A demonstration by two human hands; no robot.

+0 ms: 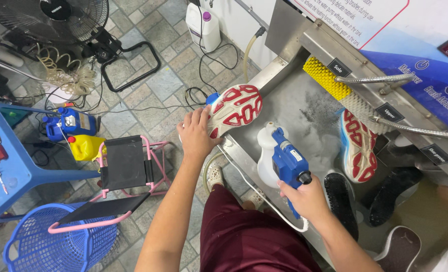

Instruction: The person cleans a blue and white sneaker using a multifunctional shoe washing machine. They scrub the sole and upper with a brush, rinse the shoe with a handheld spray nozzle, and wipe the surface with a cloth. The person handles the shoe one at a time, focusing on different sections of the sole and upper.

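Observation:
My left hand point(196, 133) grips a sneaker point(234, 108) with a white and red sole, held sole up at the left edge of a steel wash basin point(289, 100). My right hand point(307, 199) holds a blue and white corded spray gun point(279, 158) over the basin, its nozzle end pointing toward the held shoe. A second sneaker point(357, 148) with a matching red and white sole rests in the basin under the yellow and white brush roller point(335, 88).
Black shoes point(342, 201) lie at the basin's near right. A pink folding chair point(125, 171), a blue basket point(62, 242), a blue table point(12, 166), blue and yellow canisters point(75, 133), a fan and cables stand on the tiled floor to the left.

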